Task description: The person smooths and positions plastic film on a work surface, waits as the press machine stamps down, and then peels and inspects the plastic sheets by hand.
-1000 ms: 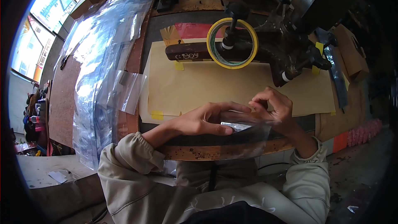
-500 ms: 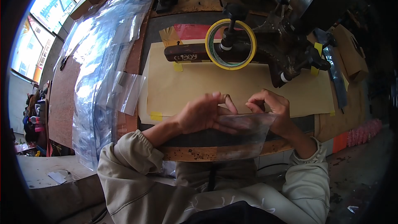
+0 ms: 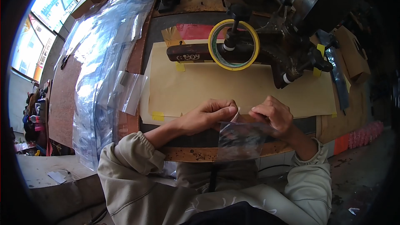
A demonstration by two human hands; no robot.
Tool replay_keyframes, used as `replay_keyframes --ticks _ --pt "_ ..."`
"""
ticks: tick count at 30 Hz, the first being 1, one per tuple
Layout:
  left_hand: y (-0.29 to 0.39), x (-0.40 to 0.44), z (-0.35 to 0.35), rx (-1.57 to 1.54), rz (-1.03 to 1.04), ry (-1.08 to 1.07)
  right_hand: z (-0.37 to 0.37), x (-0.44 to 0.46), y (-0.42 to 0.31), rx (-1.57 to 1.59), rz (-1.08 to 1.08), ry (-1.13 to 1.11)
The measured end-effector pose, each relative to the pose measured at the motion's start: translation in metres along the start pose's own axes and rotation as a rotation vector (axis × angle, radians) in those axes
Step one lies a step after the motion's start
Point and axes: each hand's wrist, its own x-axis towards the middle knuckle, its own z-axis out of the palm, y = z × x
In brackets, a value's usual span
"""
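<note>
A clear plastic bag (image 3: 241,141) hangs between my hands over the table's front edge, its top edge upward. My left hand (image 3: 208,116) is closed, thumb and index finger pinched at the bag's upper left corner, where a small whitish bit shows. With curled fingers, my right hand (image 3: 273,117) grips the bag's upper right side. Under and behind both hands lies a brown paper sheet (image 3: 200,85), taped down with yellow tape. Whether anything is inside the bag cannot be made out.
A yellow tape roll (image 3: 255,54) hangs on a knob of the dark metal machine arm (image 3: 183,52) beyond my hands. Many clear plastic bags (image 3: 96,87) are heaped at the left. A cardboard box (image 3: 352,54) stands at the right, with pink bundles (image 3: 366,133) below.
My left hand was spread behind the plastic and has closed into a pinch at its corner. The bag now hangs more squarely, and my right hand has shifted slightly.
</note>
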Motion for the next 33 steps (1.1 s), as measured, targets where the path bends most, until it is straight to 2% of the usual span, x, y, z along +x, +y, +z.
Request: replay_keyframes --ticks 3,8,12,15,18,21,24,27,30,33 --pt "0.010 0.000 0.005 0.141 0.064 0.014 -0.002 0.000 0.001 0.004 -0.016 -0.021" --pt "0.018 -0.003 0.015 -0.032 0.156 -0.061 -0.007 -0.001 0.006 0.018 -0.042 0.011" --pt "0.018 -0.002 0.009 -0.562 0.067 -0.124 -0.013 0.002 0.006 -0.018 -0.055 0.002" --pt "0.006 0.000 0.008 -0.373 0.109 -0.004 -0.008 0.000 0.007 -0.037 -0.090 0.017" --pt "-0.001 0.000 0.005 -0.276 0.212 -0.045 -0.006 -0.002 0.007 -0.046 -0.099 0.019" --pt "0.004 -0.002 0.007 -0.178 0.210 -0.035 -0.006 -0.003 0.007 -0.046 -0.105 0.022" --pt "0.007 -0.003 0.009 -0.299 0.172 -0.021 -0.006 -0.002 0.007 -0.029 -0.109 0.024" --pt "0.009 -0.001 0.011 -0.261 0.203 0.002 -0.006 -0.001 0.006 -0.011 -0.107 0.009" --pt "0.001 0.001 0.008 -0.199 0.284 0.020 -0.004 -0.002 0.006 -0.030 -0.119 0.009" --pt "-0.007 0.005 0.004 -0.235 0.388 -0.062 -0.005 -0.003 0.006 -0.022 -0.122 0.008"
